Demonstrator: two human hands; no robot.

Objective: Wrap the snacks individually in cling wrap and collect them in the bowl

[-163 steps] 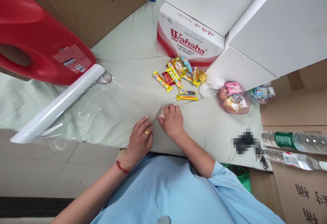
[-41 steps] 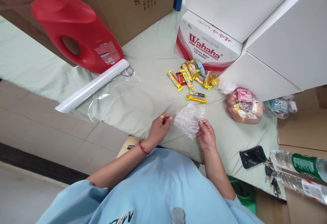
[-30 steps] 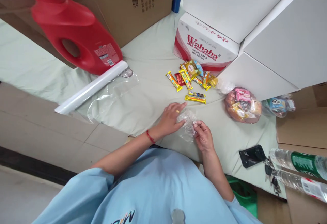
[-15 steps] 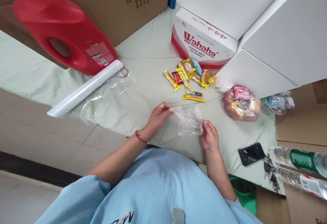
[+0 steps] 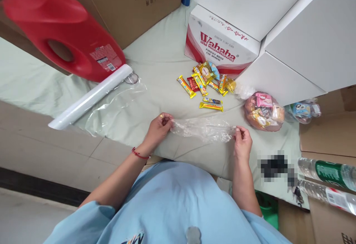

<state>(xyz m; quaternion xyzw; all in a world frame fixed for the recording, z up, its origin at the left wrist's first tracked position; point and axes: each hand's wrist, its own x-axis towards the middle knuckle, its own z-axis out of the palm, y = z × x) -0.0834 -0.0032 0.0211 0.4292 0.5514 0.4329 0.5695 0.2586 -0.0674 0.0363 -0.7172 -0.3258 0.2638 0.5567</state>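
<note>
Stretched sideways above the cloth-covered table is a crumpled clear plastic bag. My left hand pinches its left end, and my right hand pinches the right end. Beyond the bag lies a loose pile of wrapped snacks, most in yellow wrappers. Two thin snack sticks lie nearest to the bag. To the right sits a filled clear bag of mixed snacks, apart from my right hand.
A white roll with loose clear film lies at left, beside a large red jug. A Wahaha carton stands at the back against white cabinets. Water bottles lie at right, near a partly blurred black object.
My hands have moved apart, the left one leftward and the right one to the right. The plastic bag between them is now drawn out longer and flatter.
</note>
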